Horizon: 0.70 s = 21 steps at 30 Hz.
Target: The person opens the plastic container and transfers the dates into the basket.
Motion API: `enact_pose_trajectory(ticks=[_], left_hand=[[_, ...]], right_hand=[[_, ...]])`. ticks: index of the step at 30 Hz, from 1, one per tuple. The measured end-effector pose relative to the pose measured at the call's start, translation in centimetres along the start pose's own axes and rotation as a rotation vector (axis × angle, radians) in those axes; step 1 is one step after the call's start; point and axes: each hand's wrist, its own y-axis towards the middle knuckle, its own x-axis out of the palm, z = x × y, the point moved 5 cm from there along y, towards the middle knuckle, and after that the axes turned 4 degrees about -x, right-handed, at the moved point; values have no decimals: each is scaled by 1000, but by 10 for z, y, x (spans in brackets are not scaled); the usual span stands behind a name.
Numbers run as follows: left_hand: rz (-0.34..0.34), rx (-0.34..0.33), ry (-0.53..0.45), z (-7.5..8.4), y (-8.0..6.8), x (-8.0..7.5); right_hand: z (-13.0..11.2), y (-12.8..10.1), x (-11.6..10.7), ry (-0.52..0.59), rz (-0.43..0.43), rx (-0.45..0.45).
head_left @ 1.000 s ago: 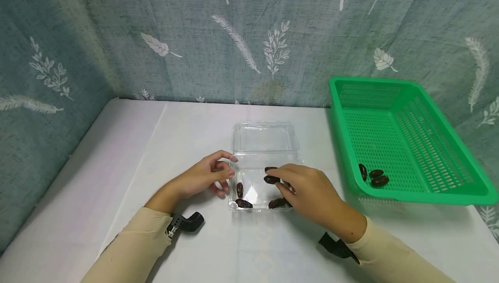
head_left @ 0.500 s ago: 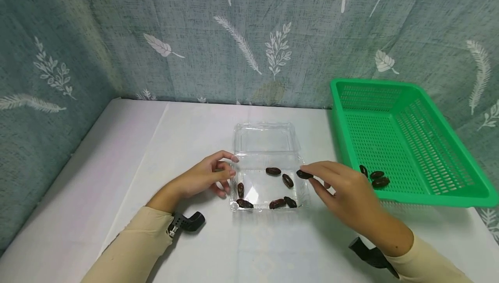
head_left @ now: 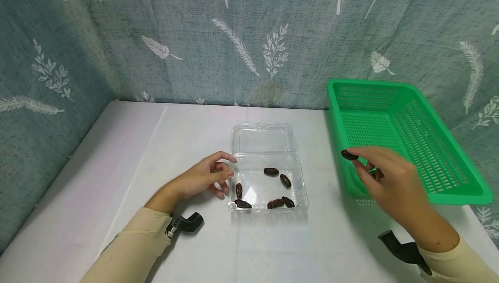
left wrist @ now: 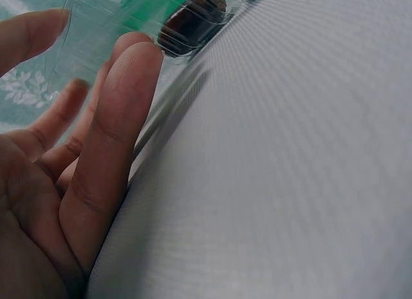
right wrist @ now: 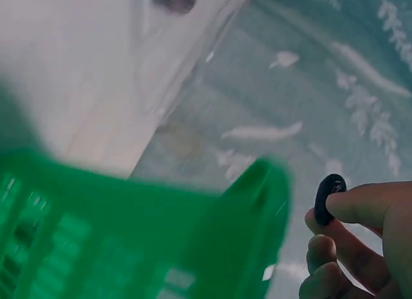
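Observation:
My right hand (head_left: pixel 395 181) is above the near left part of the green plastic basket (head_left: pixel 460 198). It pinches a dark brown date (head_left: pixel 349 155) between thumb and fingers, also plain in the right wrist view. My left hand (head_left: pixel 202 175) is at the left side of a clear plastic clamshell box (head_left: pixel 303 187), fingers relaxed and fingertips right at its wall. In the box, one date (head_left: pixel 270 171) lies toward the back, another date (head_left: pixel 285 181) right of the middle, and several others along the left and front edges. My right hand mostly hides the dates in the basket.
The box's lid (head_left: pixel 265 138) lies folded back toward the patterned cloth wall (head_left: pixel 175 75). A white cloth (head_left: pixel 265 248) covers the table. Black wrist mounts (head_left: pixel 189 222) hang below both forearms.
My right hand has moved right, from over the box to over the basket, with the date still pinched. The dates beneath it in the box now show. My left hand has stayed put.

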Motion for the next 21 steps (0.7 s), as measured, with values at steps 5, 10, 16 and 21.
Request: enact_pose_trajectory(ticks=[5,10,16,21], left_hand=[[4,-2,3,0,0,0],[2,-2,-6,-1,0,-1],[0,11,-8,-1,0,-1],[-2,10,-5,0,-1,0]], right_hand=[[22,-5,-7,-93,-29,67],[46,-9,-7,-169,-96,119],[75,-15,-4,-175,-244,227],[91,-20,0,-157,-370,287]])
